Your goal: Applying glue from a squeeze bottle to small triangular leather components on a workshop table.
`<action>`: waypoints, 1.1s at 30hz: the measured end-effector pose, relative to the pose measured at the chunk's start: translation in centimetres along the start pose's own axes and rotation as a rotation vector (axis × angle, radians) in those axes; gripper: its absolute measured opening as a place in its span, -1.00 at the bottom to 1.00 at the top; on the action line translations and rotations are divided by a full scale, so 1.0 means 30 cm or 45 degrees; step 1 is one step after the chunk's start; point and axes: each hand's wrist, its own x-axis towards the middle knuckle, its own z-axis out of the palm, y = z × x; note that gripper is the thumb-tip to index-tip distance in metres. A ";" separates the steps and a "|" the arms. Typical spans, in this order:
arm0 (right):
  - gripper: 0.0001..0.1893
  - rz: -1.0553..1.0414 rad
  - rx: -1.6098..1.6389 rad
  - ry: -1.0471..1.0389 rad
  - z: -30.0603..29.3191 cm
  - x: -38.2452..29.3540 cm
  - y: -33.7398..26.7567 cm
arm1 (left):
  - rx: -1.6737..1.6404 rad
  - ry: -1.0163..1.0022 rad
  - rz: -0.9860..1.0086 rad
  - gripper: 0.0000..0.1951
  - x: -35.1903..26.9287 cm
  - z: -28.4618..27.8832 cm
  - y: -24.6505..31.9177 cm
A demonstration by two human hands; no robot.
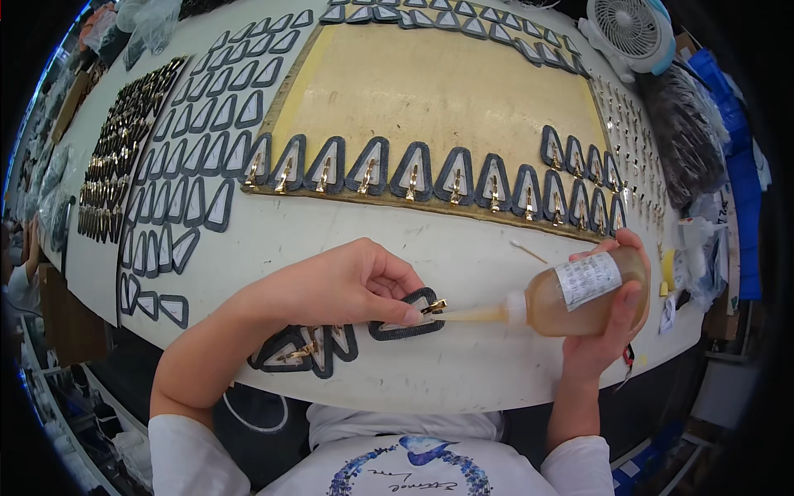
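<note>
My left hand (372,291) pinches a triangular denim-edged patch (397,331) with a pale centre, just above the white tabletop. A gold metal hair clip (438,305) lies on this patch at its wide end. In my right hand (614,310) is a squeeze bottle (539,304) of amber liquid, tipped sideways, with a label bearing writing. Its long nozzle (471,315) points left, the tip at the patch beside the clip. Close to my left wrist, several patches with gold clips (288,353) lie in an overlapping heap.
A yellowish board (446,87) carries rows of patches, the near ones with clips. More patches (214,152) line the table's left, beside a dense block of clips (124,149). Loose clips (633,136) stand at right. A cotton swab (527,251) and a fan (629,31) are also there.
</note>
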 end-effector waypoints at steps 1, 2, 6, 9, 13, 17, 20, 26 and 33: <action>-0.32 -0.011 -0.002 0.000 0.001 -0.001 -0.001 | 0.002 -0.002 0.002 -0.79 0.000 0.000 -0.002; -0.32 -0.007 -0.003 -0.001 0.001 -0.003 0.000 | -0.001 -0.002 0.000 -0.79 0.000 0.000 -0.005; -0.31 -0.008 -0.016 -0.009 -0.002 -0.003 0.000 | -0.012 -0.011 -0.007 -0.80 -0.001 0.000 -0.006; -0.31 -0.004 -0.007 -0.012 0.000 -0.001 0.008 | -0.001 -0.005 -0.011 -0.81 -0.001 0.000 -0.005; -0.32 -0.001 0.011 -0.019 0.004 0.003 0.005 | 0.006 0.000 -0.021 -0.80 0.003 -0.002 -0.006; -0.34 -0.006 0.022 -0.034 0.002 0.011 0.003 | 0.036 -0.008 -0.045 -0.79 0.003 -0.008 0.007; -0.34 0.001 0.034 -0.055 -0.016 0.018 0.010 | 0.035 0.005 0.001 -0.78 -0.003 -0.002 0.009; -0.42 0.628 1.258 -0.095 -0.140 0.106 -0.020 | -0.164 0.227 0.027 -0.82 -0.020 0.020 0.037; -0.46 -0.094 0.111 0.097 -0.065 -0.034 -0.039 | -0.440 0.242 0.109 -0.79 0.000 0.086 -0.005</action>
